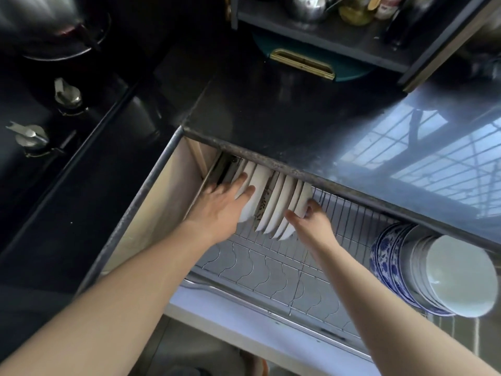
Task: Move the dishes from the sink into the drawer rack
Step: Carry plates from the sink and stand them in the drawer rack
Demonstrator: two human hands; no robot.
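Left hand (225,202) was flat and open, fingers spread, palm pressed against the face of the leftmost white plate (250,194) in the row; it gripped nothing. Right hand (311,221) was curled around the lower edge of the rightmost plate (299,204), thumb on the near side, fingers tucked behind the rim, so a pinch hold on that plate. Between the two hands stood the plates (273,204), all on edge and leaning, touching or nearly so, with one patterned plate (263,202) in the middle. The plates sat in the back left part of the wire rack (271,267), partly under the countertop (298,118) edge. The rack filled the pulled-out drawer (151,213); its front wire slots were bare. At the far right of the rack lay a stack of bowls (433,272) on their side, blue-patterned ones at the left of the stack, plain white ones at the right. Stove knobs (48,115) showed at the far left. Sink was out of view
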